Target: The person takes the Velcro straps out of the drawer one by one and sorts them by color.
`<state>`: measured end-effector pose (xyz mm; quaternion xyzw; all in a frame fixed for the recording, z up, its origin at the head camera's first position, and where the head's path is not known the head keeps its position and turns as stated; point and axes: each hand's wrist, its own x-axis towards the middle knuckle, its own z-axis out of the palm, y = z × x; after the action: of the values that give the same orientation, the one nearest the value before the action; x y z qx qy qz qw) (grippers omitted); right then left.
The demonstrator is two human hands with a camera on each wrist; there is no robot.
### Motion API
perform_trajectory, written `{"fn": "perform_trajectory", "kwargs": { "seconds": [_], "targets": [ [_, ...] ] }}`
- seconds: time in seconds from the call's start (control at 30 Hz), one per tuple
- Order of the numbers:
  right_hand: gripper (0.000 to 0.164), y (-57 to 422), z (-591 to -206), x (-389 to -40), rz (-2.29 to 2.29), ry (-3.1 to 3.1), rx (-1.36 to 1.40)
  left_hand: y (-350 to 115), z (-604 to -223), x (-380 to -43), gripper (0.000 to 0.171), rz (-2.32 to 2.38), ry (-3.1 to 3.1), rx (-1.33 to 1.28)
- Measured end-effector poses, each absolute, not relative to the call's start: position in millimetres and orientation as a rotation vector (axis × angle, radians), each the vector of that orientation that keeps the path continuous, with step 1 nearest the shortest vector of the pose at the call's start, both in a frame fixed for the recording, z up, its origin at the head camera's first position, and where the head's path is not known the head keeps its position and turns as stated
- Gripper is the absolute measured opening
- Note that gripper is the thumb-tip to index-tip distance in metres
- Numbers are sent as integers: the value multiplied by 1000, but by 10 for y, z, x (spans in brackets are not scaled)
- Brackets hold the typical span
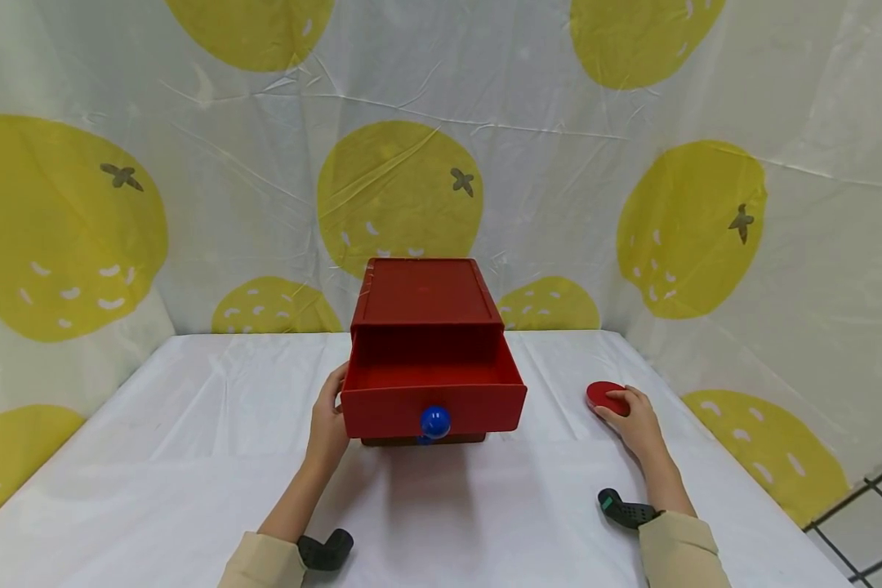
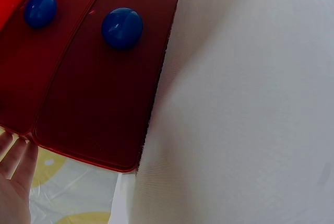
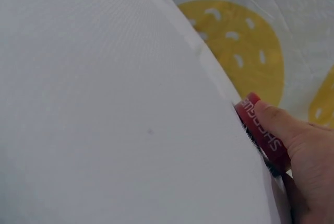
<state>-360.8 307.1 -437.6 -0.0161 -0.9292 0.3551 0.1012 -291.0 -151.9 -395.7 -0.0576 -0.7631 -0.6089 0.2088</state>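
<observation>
In the head view, a red two-drawer box point(image 1: 426, 291) stands mid-table, its upper drawer point(image 1: 385, 414) pulled out toward me. A blue ball knob point(image 1: 435, 421) sits on that drawer's front. My left hand point(image 1: 327, 429) rests against the box's left side, with extended fingers point(image 2: 24, 169) along the edge in the left wrist view. Off to the right, my right hand point(image 1: 639, 425) grips a round red brush point(image 1: 604, 396) between thumb and fingers. Pale lettering on the brush point(image 3: 265, 136) and dark bristles beneath it show in the right wrist view, at the white table surface.
A white cloth covers the table point(image 1: 191, 490). Behind and beside it hangs a pale curtain point(image 1: 265, 196) with big yellow fruit prints. The lower drawer's blue knob point(image 2: 122, 28) shows in the left wrist view. Grey tiles point(image 1: 867, 523) lie beyond the table's right edge.
</observation>
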Motion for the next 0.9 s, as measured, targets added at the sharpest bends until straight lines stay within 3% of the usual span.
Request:
{"fn": "perform_trajectory", "kwargs": {
  "seconds": [0.9],
  "targets": [
    [56,3100,-4382,-3654,997,-2822,6,-1513,-3961,-2907,48,-1692,-2120,-175]
  ]
}}
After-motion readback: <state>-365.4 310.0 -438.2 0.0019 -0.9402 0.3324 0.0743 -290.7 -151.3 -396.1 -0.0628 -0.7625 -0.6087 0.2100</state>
